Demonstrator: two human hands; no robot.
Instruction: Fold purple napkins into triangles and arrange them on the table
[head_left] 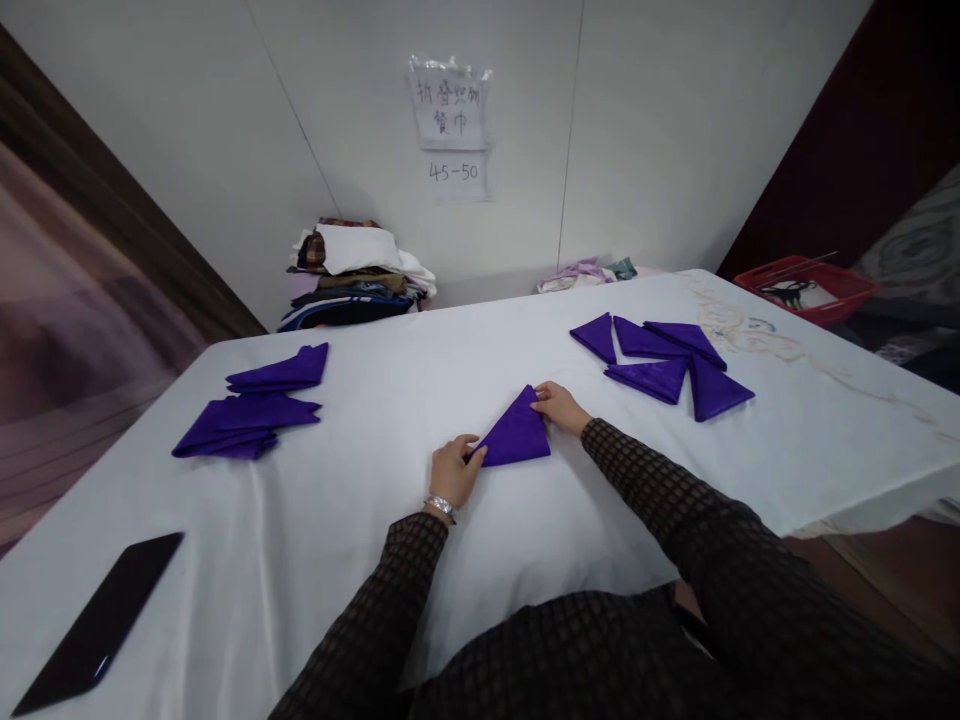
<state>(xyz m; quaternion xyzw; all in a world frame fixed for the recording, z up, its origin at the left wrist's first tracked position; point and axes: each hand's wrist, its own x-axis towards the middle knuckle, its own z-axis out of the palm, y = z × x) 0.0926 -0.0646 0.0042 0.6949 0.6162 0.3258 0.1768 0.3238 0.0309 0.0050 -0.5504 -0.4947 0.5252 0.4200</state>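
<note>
Folded purple cloth [517, 432] lies flat on white tablecloth [360, 400], its corners pinched by half-closed left hand [454, 470] and right hand [561, 408]; judged light, soft, best gripped at folded edges

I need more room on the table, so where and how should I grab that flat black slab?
Probably by its two long edges near the middle, coming from above with the left hand once that lets go of the purple cloth. The black slab is thin, long and flat on the table, and its glossy top may slip.
</note>
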